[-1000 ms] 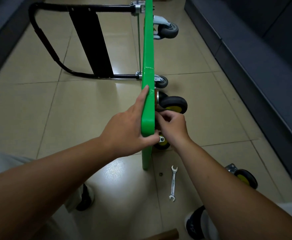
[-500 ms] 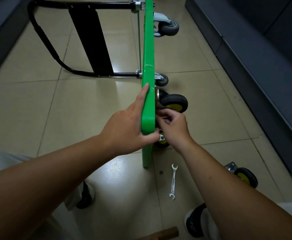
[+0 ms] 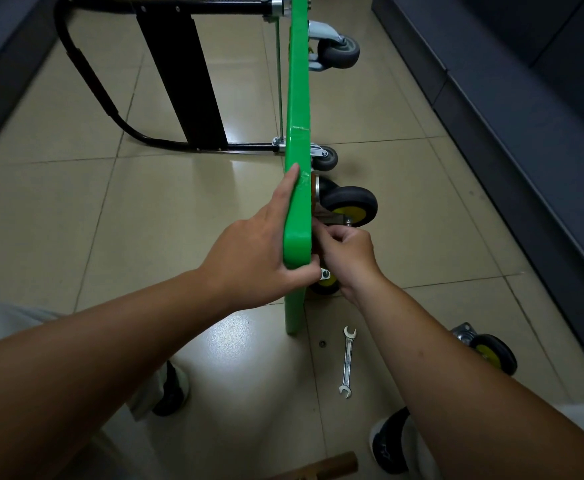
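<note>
A green platform cart (image 3: 297,109) stands on its side edge on the tiled floor, its black handle (image 3: 86,74) folded out to the left. My left hand (image 3: 259,251) grips the cart's near corner, index finger laid along the deck and thumb wrapped under the edge. My right hand (image 3: 347,254) has its fingers curled and pinched at the mounting plate of a black caster with a yellow hub (image 3: 349,204); what it pinches is hidden. A second yellow-hubbed caster (image 3: 325,284) shows just below my hands.
A silver open-ended wrench (image 3: 347,362) and a small dark nut (image 3: 322,343) lie on the floor by the cart's lower corner. A loose caster (image 3: 488,348) lies at right. Two grey casters (image 3: 339,51) sit at the far end. Dark cabinets (image 3: 526,133) line the right.
My right hand has shifted slightly at the caster mount, its fingers turning there. My left hand and the cart stay put.
</note>
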`<move>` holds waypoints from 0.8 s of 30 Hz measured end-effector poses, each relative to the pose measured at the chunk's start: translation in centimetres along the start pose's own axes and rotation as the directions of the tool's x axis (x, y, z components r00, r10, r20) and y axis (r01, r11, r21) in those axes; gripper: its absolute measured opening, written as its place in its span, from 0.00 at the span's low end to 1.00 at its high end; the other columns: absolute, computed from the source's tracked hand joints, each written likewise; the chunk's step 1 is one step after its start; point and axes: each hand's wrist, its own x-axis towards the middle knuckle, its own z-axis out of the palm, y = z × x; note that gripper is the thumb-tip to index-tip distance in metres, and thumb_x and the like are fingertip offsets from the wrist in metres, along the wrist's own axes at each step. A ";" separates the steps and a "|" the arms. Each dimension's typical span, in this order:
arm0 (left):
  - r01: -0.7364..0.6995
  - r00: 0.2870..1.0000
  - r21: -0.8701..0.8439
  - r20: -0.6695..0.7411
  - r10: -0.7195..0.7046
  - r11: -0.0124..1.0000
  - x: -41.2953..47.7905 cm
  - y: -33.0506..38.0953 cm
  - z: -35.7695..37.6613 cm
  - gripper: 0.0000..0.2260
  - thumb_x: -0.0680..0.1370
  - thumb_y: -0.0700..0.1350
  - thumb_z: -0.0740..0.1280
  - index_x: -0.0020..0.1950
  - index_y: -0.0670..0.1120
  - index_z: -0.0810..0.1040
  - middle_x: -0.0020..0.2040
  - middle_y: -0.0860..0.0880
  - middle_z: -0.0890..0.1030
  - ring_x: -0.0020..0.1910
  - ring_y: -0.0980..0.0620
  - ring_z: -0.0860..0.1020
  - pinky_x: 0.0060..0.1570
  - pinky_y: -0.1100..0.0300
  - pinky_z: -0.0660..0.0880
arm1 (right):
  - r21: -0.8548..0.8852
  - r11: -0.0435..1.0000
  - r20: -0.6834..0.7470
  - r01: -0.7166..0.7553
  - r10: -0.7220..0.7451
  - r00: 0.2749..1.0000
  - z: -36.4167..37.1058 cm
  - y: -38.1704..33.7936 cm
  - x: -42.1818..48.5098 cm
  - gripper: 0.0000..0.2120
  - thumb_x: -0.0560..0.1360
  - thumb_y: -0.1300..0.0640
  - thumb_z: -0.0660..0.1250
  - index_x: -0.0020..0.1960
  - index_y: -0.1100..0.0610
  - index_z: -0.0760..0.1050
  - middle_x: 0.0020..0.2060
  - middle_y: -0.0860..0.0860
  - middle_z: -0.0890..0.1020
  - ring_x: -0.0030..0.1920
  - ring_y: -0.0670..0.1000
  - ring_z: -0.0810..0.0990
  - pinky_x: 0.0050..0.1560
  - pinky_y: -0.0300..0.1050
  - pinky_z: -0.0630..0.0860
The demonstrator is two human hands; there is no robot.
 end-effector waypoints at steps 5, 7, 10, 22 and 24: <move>0.006 1.000 -0.001 0.010 -0.006 1.000 0.0 0.1 0.0 0.51 0.70 0.62 0.69 0.82 0.57 0.37 0.62 0.49 0.79 0.41 0.49 0.81 0.42 0.49 0.81 | -0.005 1.000 0.043 0.028 -0.028 0.999 -0.7 -0.2 -0.3 0.11 0.78 0.52 0.71 0.48 0.61 0.84 0.41 0.51 0.87 0.42 0.47 0.86 0.40 0.38 0.81; 0.002 1.000 -0.006 0.012 -0.002 1.000 0.0 0.0 0.0 0.52 0.71 0.61 0.70 0.82 0.57 0.37 0.61 0.49 0.79 0.39 0.50 0.81 0.41 0.49 0.81 | -0.032 0.998 0.060 0.059 -0.057 0.997 -0.9 0.0 -0.2 0.08 0.78 0.53 0.71 0.48 0.58 0.84 0.41 0.49 0.87 0.44 0.46 0.86 0.43 0.38 0.81; -0.002 1.000 0.006 0.009 0.002 1.000 0.1 0.0 0.0 0.52 0.72 0.57 0.73 0.82 0.56 0.38 0.61 0.50 0.79 0.39 0.51 0.80 0.42 0.50 0.81 | 0.007 0.994 0.095 0.105 -0.105 0.990 -1.0 0.2 -0.3 0.05 0.79 0.58 0.71 0.51 0.58 0.83 0.42 0.48 0.87 0.44 0.43 0.86 0.43 0.35 0.80; -0.014 1.000 -0.013 0.003 0.014 1.000 0.1 -0.2 0.1 0.52 0.72 0.58 0.72 0.83 0.55 0.38 0.60 0.50 0.79 0.38 0.52 0.80 0.41 0.50 0.81 | 0.150 0.984 0.029 0.092 -0.097 0.995 -0.3 0.8 0.4 0.07 0.78 0.55 0.73 0.49 0.58 0.85 0.45 0.55 0.87 0.50 0.56 0.86 0.54 0.56 0.83; -0.014 1.000 -0.017 0.002 0.015 1.000 0.1 -0.2 0.1 0.51 0.71 0.59 0.71 0.82 0.55 0.38 0.59 0.50 0.79 0.38 0.53 0.79 0.41 0.50 0.81 | 0.174 0.983 0.012 0.053 -0.056 0.998 0.0 0.7 0.5 0.07 0.76 0.54 0.74 0.48 0.58 0.85 0.45 0.55 0.87 0.50 0.56 0.87 0.56 0.57 0.83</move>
